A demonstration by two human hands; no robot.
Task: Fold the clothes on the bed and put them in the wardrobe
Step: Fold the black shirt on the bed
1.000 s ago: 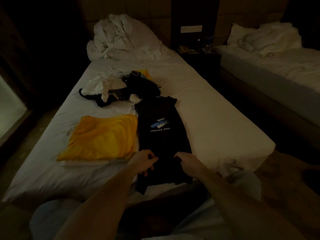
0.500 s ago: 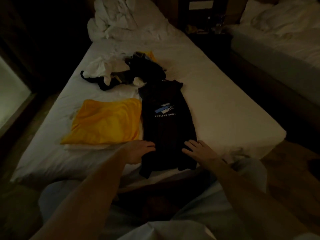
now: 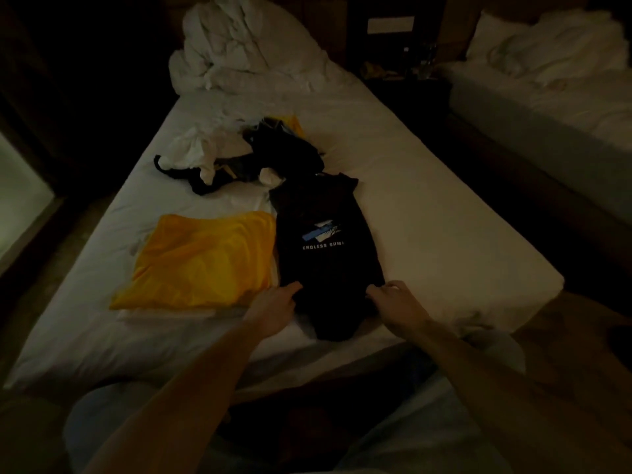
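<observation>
A black T-shirt (image 3: pixel 325 261) with a blue-and-white print lies on the white bed (image 3: pixel 427 206), folded into a long narrow strip. My left hand (image 3: pixel 277 307) grips its lower left edge. At the lower right edge my right hand (image 3: pixel 393 299) pinches the cloth with curled fingers. A folded yellow garment (image 3: pixel 205 265) lies flat just left of the shirt. Beyond them sits a loose pile of black, white and yellow clothes (image 3: pixel 270 155). No wardrobe is in view.
A crumpled white duvet (image 3: pixel 239 53) is heaped at the head of the bed. A dark nightstand (image 3: pixel 400 73) with small items stands between this bed and a second bed (image 3: pixel 547 97) at the right. The room is dim.
Half a second ago both hands lay flat on the shirt's lower part. Now their fingers have curled onto its side edges. The shirt itself has not shifted.
</observation>
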